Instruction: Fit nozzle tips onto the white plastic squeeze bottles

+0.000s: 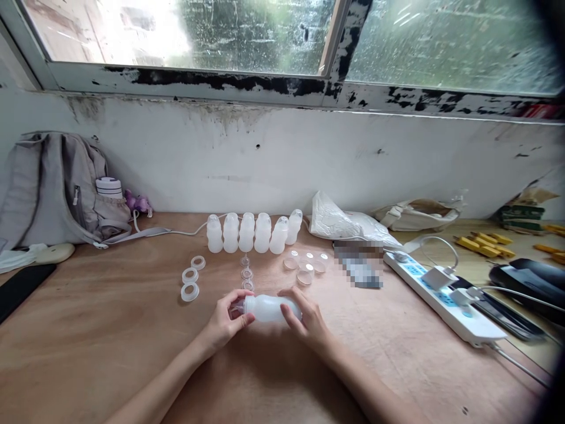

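Observation:
A white translucent bottle [269,308] lies sideways over the wooden table [97,347], held between both hands. My left hand [225,323] pinches its neck end, where a clear teat sits. My right hand [304,318] wraps the bottle's base. Just beyond the hands stand clear teats [246,273] in a short line. Three white screw rings [190,277] lie to the left, and several clear round caps [304,265] lie to the right. A row of several upright white bottles [253,233] stands further back.
A grey backpack [53,188] leans on the wall at the left. A white power strip [441,297] with plugs and cables runs along the right, beside a crumpled white bag [344,222], yellow parts [483,244] and black devices [525,280].

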Action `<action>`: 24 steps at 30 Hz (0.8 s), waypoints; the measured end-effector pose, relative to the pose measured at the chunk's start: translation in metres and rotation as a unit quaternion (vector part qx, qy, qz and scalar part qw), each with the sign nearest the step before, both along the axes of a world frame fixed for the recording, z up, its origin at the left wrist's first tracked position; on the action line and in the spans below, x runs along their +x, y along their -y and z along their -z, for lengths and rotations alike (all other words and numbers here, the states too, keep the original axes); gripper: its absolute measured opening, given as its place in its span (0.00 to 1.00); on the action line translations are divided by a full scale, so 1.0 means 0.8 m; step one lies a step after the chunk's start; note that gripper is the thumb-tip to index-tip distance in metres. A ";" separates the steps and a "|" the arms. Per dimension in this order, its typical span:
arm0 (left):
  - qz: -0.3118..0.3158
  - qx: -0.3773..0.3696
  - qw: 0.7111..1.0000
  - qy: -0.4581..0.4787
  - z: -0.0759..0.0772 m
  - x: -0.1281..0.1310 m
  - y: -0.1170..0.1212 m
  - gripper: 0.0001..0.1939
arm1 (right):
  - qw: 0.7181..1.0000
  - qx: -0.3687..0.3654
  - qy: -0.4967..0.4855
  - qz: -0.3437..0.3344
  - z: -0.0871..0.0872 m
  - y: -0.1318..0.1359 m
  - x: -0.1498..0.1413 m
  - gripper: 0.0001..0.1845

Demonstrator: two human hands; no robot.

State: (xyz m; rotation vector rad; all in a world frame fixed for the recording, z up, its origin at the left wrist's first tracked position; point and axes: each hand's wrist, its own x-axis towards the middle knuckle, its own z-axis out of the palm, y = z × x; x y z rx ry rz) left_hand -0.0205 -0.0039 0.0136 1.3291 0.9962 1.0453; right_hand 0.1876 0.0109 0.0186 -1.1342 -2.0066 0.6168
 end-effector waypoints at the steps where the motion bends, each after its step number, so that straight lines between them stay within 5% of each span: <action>1: -0.003 0.031 0.999 -0.024 0.000 0.000 0.001 0.20 | 0.999 -0.034 -0.018 0.013 0.001 -0.001 -0.001 0.14; 3: -0.011 0.090 0.993 -0.070 0.000 -0.001 0.005 0.19 | 0.987 -0.148 -0.060 0.033 0.002 -0.004 -0.004 0.19; 6: -0.013 0.143 0.982 -0.122 -0.001 0.000 0.009 0.18 | 0.932 -0.347 -0.101 0.034 0.002 -0.009 -0.007 0.22; 8: -0.021 0.131 0.984 -0.115 -0.002 0.002 0.010 0.18 | 0.909 -0.396 -0.123 0.030 -0.001 -0.010 -0.007 0.23; 12: -0.042 0.020 0.999 -0.008 -0.001 0.005 0.005 0.19 | 0.956 -0.251 -0.152 0.032 -0.005 -0.003 -0.007 0.22; 17: -0.032 -0.020 0.998 0.040 -0.006 0.002 0.002 0.20 | 1.000 -0.003 -0.027 0.013 0.005 0.005 0.001 0.21; 24: -0.029 0.074 0.997 -0.026 -0.004 0.001 0.011 0.20 | 0.996 -0.065 -0.057 0.035 0.002 0.003 -0.006 0.12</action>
